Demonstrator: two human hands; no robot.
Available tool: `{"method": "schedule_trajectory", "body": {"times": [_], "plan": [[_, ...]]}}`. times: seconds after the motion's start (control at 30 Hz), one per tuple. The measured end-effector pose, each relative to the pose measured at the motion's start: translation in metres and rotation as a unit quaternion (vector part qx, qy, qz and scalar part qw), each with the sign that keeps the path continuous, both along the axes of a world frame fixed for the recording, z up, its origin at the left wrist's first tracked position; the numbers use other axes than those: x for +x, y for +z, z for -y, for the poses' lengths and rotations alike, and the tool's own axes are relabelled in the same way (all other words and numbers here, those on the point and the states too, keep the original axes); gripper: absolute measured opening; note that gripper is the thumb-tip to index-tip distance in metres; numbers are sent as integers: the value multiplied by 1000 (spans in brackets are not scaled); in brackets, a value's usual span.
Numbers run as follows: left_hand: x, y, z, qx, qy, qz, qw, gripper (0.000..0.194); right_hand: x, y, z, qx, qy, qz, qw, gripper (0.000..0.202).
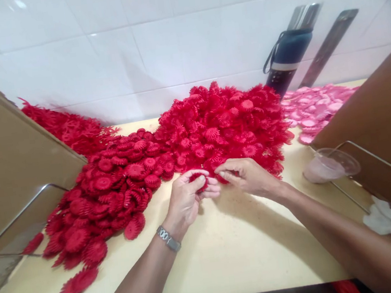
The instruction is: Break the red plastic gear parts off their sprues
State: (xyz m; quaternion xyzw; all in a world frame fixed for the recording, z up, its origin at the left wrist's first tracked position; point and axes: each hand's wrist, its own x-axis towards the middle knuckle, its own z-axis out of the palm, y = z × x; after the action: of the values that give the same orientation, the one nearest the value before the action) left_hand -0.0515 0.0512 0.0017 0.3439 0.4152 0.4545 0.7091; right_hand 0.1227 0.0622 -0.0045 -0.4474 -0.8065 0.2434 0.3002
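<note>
- Left hand (187, 197), watch at wrist: fingers curled shut around a small red toothed piece (199, 180), mostly hidden by fingertips.
- Right hand (247, 176): fingertips pinched against the same piece from the other side; grip on a second part not discernible.
- Piece held just above the table (230, 256), at the near edge of the red heap (220, 119).
- Flatter red pile (112, 194) to the left, edge blurred.
- Pink discs (315, 105) far right, partly cut off by cardboard (385, 128).
- Clear cup (329, 163), contents unclear.
</note>
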Motion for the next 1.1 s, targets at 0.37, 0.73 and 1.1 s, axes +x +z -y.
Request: {"method": "schedule_trajectory", "body": {"times": [0.37,0.73,1.1], "plan": [[5,-3,3,20,-26,-36,999,14,40,2,-3,170,-199,337,904,19],[18,-7,-1,-38,-15,43,998,15,62,3,-5,147,-245,335,898,34],[9,-10,0,-17,3,-4,1000,19,54,5,47,15,-164,320,933,20]]}}
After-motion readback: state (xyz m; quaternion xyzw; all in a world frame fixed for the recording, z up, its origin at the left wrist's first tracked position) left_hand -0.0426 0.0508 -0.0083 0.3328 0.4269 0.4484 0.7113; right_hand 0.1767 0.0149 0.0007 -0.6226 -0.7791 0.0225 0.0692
